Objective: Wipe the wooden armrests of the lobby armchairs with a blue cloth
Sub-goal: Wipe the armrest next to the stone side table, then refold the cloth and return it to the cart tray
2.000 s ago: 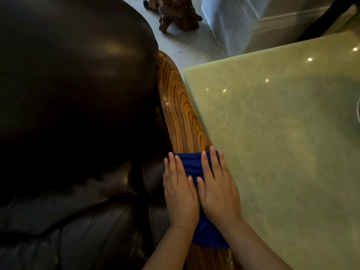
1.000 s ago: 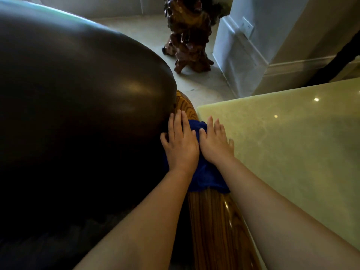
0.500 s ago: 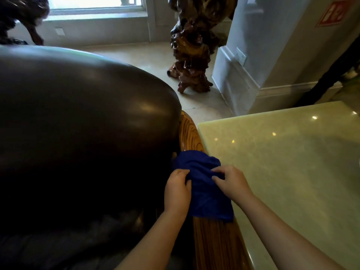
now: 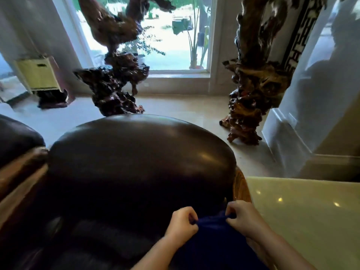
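Both hands, left [image 4: 181, 224] and right [image 4: 244, 218], pinch the top edge of a blue cloth [image 4: 212, 236] with clenched fingers beside the armrest [image 4: 240, 189] and armchair [image 4: 136, 162].

The pale stone floor [image 4: 181, 106] is carrying a dark leather armchair [image 4: 140, 162] with a second one [image 4: 15, 137] just beside it — two gnarled root carvings [image 4: 115, 90] [image 4: 251, 98] are standing behind, near the window. A glossy green tabletop [image 4: 311, 211] is sitting just right of the chair's wooden armrest [image 4: 241, 188] — only light reflections are showing on it.
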`<state>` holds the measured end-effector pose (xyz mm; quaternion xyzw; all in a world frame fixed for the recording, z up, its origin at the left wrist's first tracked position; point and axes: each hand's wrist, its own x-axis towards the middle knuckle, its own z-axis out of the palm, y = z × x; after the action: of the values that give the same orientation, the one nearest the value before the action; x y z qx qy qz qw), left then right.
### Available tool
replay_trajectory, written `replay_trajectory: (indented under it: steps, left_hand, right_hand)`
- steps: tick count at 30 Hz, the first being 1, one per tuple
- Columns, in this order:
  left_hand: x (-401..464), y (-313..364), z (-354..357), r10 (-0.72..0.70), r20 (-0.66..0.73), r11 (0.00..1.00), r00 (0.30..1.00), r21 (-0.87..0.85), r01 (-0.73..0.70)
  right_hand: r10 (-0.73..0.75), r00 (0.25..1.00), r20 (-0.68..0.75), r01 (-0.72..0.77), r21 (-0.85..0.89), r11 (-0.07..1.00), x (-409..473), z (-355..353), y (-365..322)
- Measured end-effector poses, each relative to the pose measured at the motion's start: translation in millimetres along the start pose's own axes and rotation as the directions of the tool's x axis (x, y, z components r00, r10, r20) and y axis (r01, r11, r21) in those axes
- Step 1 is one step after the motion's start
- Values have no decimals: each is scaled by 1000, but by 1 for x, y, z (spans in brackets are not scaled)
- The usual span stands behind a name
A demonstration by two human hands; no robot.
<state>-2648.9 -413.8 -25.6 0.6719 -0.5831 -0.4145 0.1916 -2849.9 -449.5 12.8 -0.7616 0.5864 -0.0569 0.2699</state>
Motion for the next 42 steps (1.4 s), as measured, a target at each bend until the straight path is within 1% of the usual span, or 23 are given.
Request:
replay_trajectory:
  steps: [4, 10, 14, 17, 21, 28, 31, 34, 35, 38, 40, 42]
  left_hand:
    - [-36, 22, -120, 56, -121, 998, 991, 16, -55]
    - [-97, 22, -273, 147, -233, 989, 961, 42, -141]
    - [-138, 3, -369, 215, -271, 976, 938, 98, -195]
    - [-170, -21, -436, 243, -264, 967, 933, 139, -213]
    - [-206, -46, -501, 264, -282, 962, 922, 147, -230]
    - [-265, -83, -573, 218, -327, 974, 920, 125, -187]
    - [-293, -106, -595, 182, -379, 983, 908, 100, -155]
    - [-336, -142, -619, 99, -486, 995, 868, 61, -79]
    - [-346, -152, -626, 81, -506, 997, 859, 45, -68]
    - [-392, -189, -647, 10, -610, 1000, 792, 0, -13]
    - [-418, -208, -658, -20, -645, 1000, 764, -20, 9]
    - [-453, -233, -673, -61, -695, 998, 717, -39, 48]
  right_hand:
    - [-111, 992, -61, 115, 62, 991, 4, -52, -105]
    - [-250, 961, -117, 257, 57, 965, 2, -84, -248]
    - [-337, 931, -139, 352, 104, 930, -2, -92, -346]
    - [-394, 911, -123, 406, 93, 909, -7, -87, -419]
    - [-437, 888, -141, 450, 79, 889, -7, -78, -493]
    - [-520, 848, -102, 527, 69, 847, -2, -52, -589]
    - [-589, 805, -70, 593, 59, 803, 5, -40, -630]
    - [-672, 740, 19, 670, 60, 739, 7, -21, -688]
    - [-690, 723, 27, 687, 72, 723, 6, -17, -702]
    - [-767, 638, 72, 764, 70, 642, -1, 12, -758]
    - [-801, 592, 87, 801, 51, 597, -9, 28, -789]
    - [-837, 533, 121, 840, 40, 541, -21, 52, -830]
